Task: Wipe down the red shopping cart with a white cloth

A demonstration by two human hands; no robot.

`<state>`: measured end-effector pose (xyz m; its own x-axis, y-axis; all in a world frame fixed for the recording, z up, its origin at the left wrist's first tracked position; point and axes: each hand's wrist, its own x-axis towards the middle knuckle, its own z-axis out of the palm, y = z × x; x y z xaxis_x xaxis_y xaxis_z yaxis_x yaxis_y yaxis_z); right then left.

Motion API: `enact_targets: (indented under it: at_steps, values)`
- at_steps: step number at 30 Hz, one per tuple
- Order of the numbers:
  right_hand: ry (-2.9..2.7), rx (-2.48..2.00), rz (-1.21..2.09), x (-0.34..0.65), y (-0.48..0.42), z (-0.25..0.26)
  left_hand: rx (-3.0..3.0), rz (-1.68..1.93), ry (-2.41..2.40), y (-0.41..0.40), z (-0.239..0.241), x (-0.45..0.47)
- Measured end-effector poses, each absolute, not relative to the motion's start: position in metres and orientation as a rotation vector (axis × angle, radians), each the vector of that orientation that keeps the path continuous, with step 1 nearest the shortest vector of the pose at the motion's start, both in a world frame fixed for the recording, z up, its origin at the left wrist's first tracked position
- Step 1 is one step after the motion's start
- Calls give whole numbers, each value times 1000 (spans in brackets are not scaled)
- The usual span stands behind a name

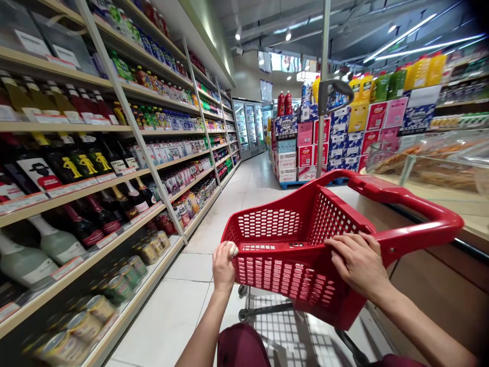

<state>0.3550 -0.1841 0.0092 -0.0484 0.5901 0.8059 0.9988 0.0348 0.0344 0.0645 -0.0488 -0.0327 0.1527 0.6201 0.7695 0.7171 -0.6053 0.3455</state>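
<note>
Across the aisle [183, 293], the red cart [301, 252] lies pointing left

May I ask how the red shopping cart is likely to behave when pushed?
The red shopping cart would probably roll readily, since a wheel shows beneath it. Its basket, apparently molded plastic, should stay fairly stiff and, being heavily perforated, may be light for its size.
</note>
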Motion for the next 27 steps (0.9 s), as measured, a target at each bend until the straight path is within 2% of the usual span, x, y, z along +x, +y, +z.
enact_targets:
  at_steps: [2, 7, 13, 20, 24, 27]
  values:
    - [-1664, -1584, -850, 352, -185, 10, -2353, -1429, -1299, -55, -33, 77]
    - [-1747, -1512, -810, 355, -193, 8, -2703, -1196, -790, -75, -29, 101]
    - [-1658, -1562, -844, 339, -193, 9, -2400, -1418, -1241, -56, -42, 30]
    - [-1617, -1565, -919, 338, -195, 6, -2626, -1203, -1201, -98, -31, 96]
    - [-1636, -1562, -907, 341, -197, 5, -2711, -1425, -1062, -77, -24, 45]
    - [-1594, -1588, -893, 335, -195, 6, -2303, -1671, -1314, -62, -32, 4]
